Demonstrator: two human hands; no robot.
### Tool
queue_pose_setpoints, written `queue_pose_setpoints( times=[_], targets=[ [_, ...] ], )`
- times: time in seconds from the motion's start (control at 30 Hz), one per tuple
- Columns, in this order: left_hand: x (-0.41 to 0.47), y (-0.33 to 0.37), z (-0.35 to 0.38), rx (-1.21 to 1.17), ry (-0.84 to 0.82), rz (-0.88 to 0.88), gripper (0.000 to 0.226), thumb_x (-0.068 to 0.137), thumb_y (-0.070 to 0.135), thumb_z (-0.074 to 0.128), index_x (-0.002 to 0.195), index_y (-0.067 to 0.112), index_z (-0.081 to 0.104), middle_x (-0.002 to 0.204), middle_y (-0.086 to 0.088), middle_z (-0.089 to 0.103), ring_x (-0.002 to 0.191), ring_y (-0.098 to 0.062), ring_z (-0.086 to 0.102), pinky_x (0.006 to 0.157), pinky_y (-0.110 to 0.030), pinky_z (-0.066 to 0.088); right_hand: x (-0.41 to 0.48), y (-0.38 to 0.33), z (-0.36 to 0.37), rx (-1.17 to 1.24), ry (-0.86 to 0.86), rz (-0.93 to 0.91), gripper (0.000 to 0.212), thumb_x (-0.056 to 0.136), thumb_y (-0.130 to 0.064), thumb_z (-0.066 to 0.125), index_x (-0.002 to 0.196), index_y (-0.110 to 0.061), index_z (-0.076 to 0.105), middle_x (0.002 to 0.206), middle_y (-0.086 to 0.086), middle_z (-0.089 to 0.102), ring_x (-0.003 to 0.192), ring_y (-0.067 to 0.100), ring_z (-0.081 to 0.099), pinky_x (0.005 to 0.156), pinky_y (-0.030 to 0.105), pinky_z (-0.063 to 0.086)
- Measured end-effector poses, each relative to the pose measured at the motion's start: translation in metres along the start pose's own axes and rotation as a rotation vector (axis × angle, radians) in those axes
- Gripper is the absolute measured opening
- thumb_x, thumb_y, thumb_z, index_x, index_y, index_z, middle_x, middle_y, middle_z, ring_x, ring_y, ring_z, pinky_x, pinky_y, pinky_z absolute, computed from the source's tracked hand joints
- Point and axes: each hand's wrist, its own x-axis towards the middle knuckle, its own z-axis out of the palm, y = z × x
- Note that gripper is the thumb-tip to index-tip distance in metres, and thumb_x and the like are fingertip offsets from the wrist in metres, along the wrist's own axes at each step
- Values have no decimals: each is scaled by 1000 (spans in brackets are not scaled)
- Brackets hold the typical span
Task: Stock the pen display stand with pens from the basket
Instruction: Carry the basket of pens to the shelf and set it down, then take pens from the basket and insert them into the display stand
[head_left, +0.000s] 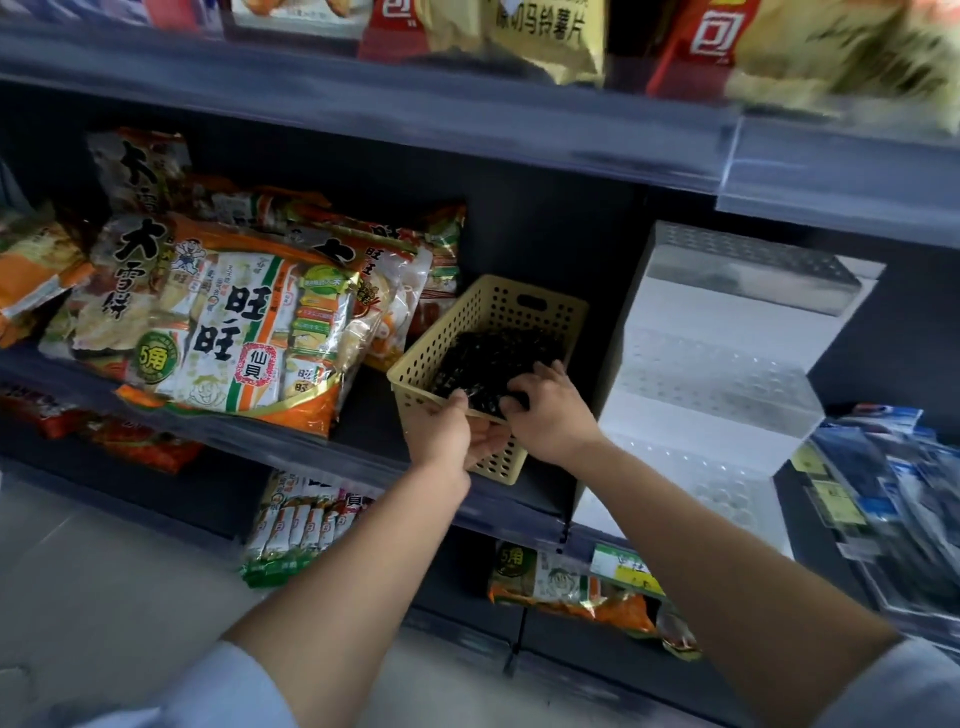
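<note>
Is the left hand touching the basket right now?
Touching. The head view shows the left hand gripping the near rim of the basket, thumb over the edge and fingers against the outer wall. The right hand grips pens inside.

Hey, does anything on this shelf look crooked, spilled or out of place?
The yellow basket sits askew, corner-first toward the shelf front, the left hand gripping its near rim while the right hand curls into the pens. The big cracker bag slumps to the shelf lip. Nothing spilled.

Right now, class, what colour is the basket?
The basket is pale yellow, with rows of small holes; the head view shows it.
</note>
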Motion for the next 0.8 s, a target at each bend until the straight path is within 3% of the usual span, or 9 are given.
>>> queue_pose_setpoints(
  times=[0.07,0.13,0.2,0.3,0.4,0.47,0.57,0.7,0.8],
  targets=[
    [2,4,-5,116,-35,-28,15,99,18,48,104,4,50,77,-18,61,65,-28,64,50,-34,58,-14,2,-6,-3,-39,-90,34,96,-35,47,107,-10,67,118,13,61,129,24,42,119,29,0],
    [10,9,-11,322,57,65,21,95,23,54,109,8,51,90,-12,63,72,-27,66,57,-36,59,-27,2,-17,-41,-115,-154,31,99,-27,45,97,-7,69,103,6,64,126,20,46,117,22,-3],
    [15,14,-17,587,210,250,39,88,30,63,118,11,47,113,-11,58,95,-28,63,71,-37,57,-35,5,-25,-72,-134,-188,31,101,-20,40,106,-8,69,117,6,63,136,19,34,113,19,-1],
    [12,11,-24,1228,358,624,59,90,39,56,139,15,33,141,-15,33,131,-33,35,100,-45,42,-39,12,-29,-87,-137,-217,34,102,-20,38,108,-9,69,124,4,61,144,18,21,114,20,4],
    [8,7,-31,1627,237,869,44,98,44,32,133,23,50,152,-6,30,144,-24,14,115,-48,7,-37,16,-28,-85,-160,-204,33,102,-23,38,110,-10,68,129,3,58,146,16,13,113,20,8],
    [8,5,-32,1721,168,871,47,100,44,24,120,24,61,139,0,50,139,-18,30,115,-48,2,-32,20,-27,-68,-168,-209,32,101,-23,40,107,-11,69,128,1,60,146,15,11,113,25,15],
    [8,12,-30,1768,189,960,50,100,43,19,88,24,65,94,6,66,100,-15,61,115,-48,4,-25,26,-27,-74,-201,-227,30,100,-23,42,100,-13,70,126,0,61,146,15,10,114,27,21],
    [16,23,-30,1863,196,1071,50,100,41,20,65,25,52,58,8,54,61,-16,59,115,-45,7,-22,32,-22,-86,-183,-268,29,100,-21,43,101,-11,70,124,0,62,146,15,13,111,21,21],
    [22,22,-31,1834,109,1194,48,100,35,31,57,23,48,49,10,43,47,-16,46,108,-47,31,-25,36,-23,-91,-147,-271,29,100,-20,42,102,-10,69,122,-1,62,146,13,14,107,17,20]
  ],
)
